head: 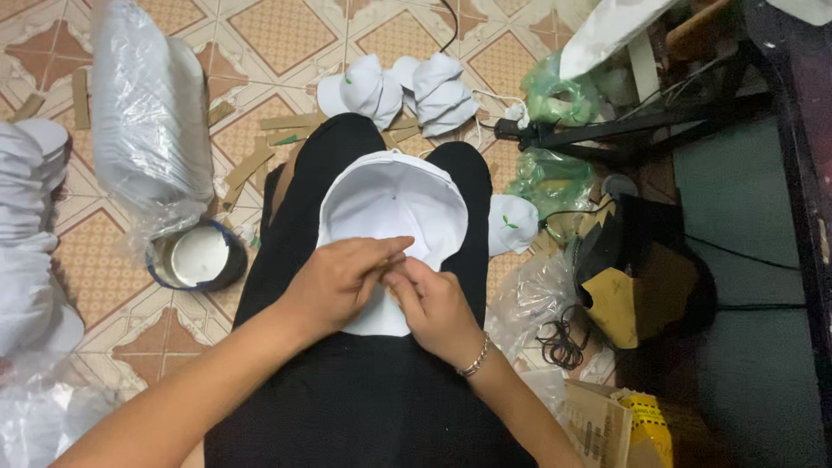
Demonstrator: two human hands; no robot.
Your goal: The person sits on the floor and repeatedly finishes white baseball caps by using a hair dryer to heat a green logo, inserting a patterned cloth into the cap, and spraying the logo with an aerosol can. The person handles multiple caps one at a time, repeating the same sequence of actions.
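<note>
A white cap (pixel 394 204) lies on the person's lap, resting on black trousers (pixel 364 390), with its open inside turned up and its brim toward the body. The left hand (pixel 338 282) lies over the near edge of the cap, its fingers (pixel 386 251) stretched to the right and pressed together with the thumb on something small at the cap's edge; what is pinched is too small to tell. The right hand (pixel 433 303) meets it from the other side, fingers curled and closed at the same spot, so the two hands touch each other over the brim. A metal bracelet (pixel 475 357) sits on the right wrist. Beyond the knees, a small pile of white caps (pixel 399 91) rests on the tiled floor (pixel 277 35), with strips of brown cardboard (pixel 286 130) beside them. Another single cap (pixel 511 224) lies just right of the right knee. To the left stands a clear plastic bag (pixel 147 113) stuffed with more caps, leaning over a round tin (pixel 198 256). A further stack of caps (pixel 26 199) fills the far left edge. On the right are green plastic bags (pixel 555 100) and a black and yellow bag (pixel 637 277).
</note>
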